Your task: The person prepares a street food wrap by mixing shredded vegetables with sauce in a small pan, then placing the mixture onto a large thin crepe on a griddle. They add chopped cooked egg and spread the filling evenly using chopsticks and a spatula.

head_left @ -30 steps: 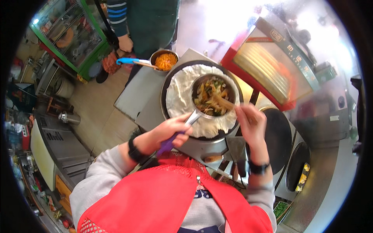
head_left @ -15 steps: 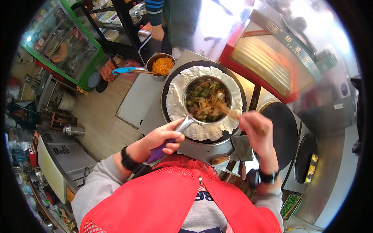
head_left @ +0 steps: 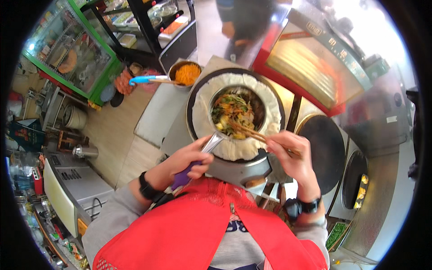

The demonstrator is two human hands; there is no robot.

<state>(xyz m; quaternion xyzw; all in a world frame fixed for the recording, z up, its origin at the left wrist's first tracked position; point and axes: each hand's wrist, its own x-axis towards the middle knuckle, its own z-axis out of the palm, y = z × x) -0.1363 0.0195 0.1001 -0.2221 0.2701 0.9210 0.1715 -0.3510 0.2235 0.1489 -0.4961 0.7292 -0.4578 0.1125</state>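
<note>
My left hand (head_left: 189, 164) is wrapped round the purple-and-metal handle of a small saucepan (head_left: 263, 101). The pan sits over a pale, ragged-edged flatbread (head_left: 198, 108), which lies on a round black griddle (head_left: 282, 101). Inside the pan is a mix of shredded vegetables (head_left: 234, 110), with green, orange and yellowish bits. Closed on a pair of wooden chopsticks (head_left: 254, 134), my right hand (head_left: 290, 153) is at the pan's lower right. The chopstick tips are in the vegetables.
Beyond the griddle, a pot of orange shreds (head_left: 186, 74) has a blue-handled utensil across it. A red-framed display case (head_left: 306, 67) stands at the upper right. A second black griddle (head_left: 321, 153) is on the right. Another person (head_left: 247, 22) appears, blurred, at the top.
The vegetables have shifted in the pan, with more orange showing. The chopsticks now reach nearer the pan's front. The other person has moved right.
</note>
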